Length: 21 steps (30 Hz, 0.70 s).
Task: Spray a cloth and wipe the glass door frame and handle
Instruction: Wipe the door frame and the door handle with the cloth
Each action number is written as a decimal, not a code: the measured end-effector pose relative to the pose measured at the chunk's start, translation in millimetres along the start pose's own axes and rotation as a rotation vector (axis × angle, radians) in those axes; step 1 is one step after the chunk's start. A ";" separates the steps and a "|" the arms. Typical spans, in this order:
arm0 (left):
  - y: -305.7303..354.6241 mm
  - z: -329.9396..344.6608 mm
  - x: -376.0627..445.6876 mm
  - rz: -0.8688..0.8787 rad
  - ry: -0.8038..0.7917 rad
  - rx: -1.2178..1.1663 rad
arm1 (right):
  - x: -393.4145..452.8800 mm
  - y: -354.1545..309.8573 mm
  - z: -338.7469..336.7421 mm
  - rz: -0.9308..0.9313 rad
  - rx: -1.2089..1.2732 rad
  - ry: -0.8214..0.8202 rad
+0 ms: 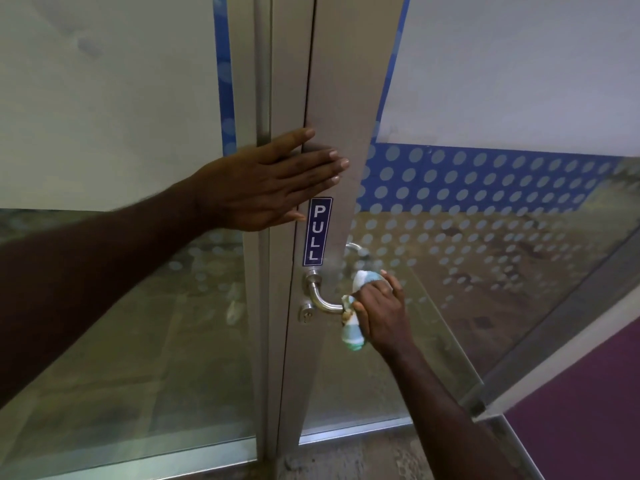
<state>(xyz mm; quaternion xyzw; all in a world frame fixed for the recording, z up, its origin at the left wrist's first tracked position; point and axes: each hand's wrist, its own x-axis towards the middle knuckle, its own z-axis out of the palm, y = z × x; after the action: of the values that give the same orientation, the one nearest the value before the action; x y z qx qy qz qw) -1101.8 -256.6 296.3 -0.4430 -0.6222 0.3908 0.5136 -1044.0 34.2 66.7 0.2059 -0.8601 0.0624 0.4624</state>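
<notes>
In the head view, the right hand (381, 315) is closing around a bunched white cloth with pale green stripes (351, 318) and pressing it onto the free end of the curved brushed-metal lever handle (320, 301), so the handle-wiping step looks to be in hand. The left hand (266, 183) is lying flat and open-fingered against the silver aluminium door frame (332, 98), gripping nothing and seemingly bracing the door.

The next move probably calls for sliding the cloth along the lever toward its round base, beside the small keyhole cylinder (306, 313), while the bracing hand is steadying the leaf.

A dark blue vertical PULL sticker (318, 232) is sitting on the frame just above the handle. The glass panel (485, 254) is carrying a blue band of pale dots, and a purple floor (588, 410) is showing at lower right. No spray bottle is showing.
</notes>
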 end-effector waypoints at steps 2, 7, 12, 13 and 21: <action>0.7 0.6 -0.6 0.001 -0.012 0.003 | -4.6 -0.4 5.3 0.087 0.109 -0.004; 2.8 0.4 -0.1 0.004 -0.040 -0.027 | -18.6 -28.7 18.5 0.479 0.457 0.124; 1.7 -0.6 0.2 -0.006 -0.018 -0.030 | -9.0 -80.0 18.9 0.877 0.562 0.244; 1.7 -0.7 0.4 -0.007 -0.018 -0.030 | -7.3 -84.1 15.5 0.890 0.497 0.192; 1.6 0.0 -0.1 -0.010 -0.028 -0.043 | 18.9 -91.0 3.2 1.100 0.449 0.115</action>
<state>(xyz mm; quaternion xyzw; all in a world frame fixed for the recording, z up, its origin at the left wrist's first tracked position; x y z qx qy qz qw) -1101.6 -256.2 294.8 -0.4452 -0.6398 0.3809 0.4973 -1018.1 -54.9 72.9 -0.1806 -0.7799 0.4841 0.3532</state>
